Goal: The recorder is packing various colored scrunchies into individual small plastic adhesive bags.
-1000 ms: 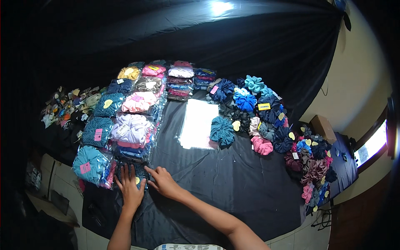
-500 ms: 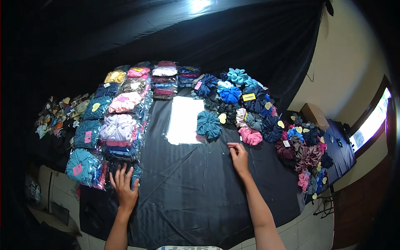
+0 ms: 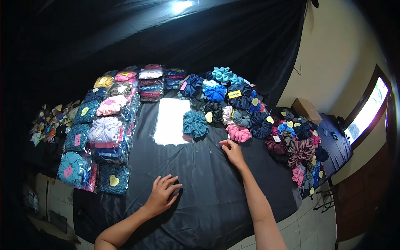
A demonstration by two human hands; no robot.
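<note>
My left hand (image 3: 162,191) hovers over the black cloth with its fingers spread, holding nothing. To its left a teal speckled scrunchie in a clear bag (image 3: 113,182), with a yellow heart tag, lies at the near end of the bagged rows. My right hand (image 3: 234,153) is just below a pink scrunchie (image 3: 238,133), apart from it, its fingers loosely bent and nothing visible between them. Up and left of that hand, a loose teal speckled scrunchie (image 3: 196,124) overlaps the edge of a stack of white, shiny bags or sheets (image 3: 170,121).
Rows of bagged scrunchies, such as a lilac one (image 3: 105,130), run along the left. Loose scrunchies with tags are heaped at right, a maroon one (image 3: 301,151) among them. A cardboard box (image 3: 307,111) stands behind them. A mixed pile of scraps (image 3: 54,121) lies far left.
My left hand has left the bagged teal scrunchie and moved right over the cloth. My right hand has shifted slightly, staying near the pink scrunchie. The whole view has shifted a little.
</note>
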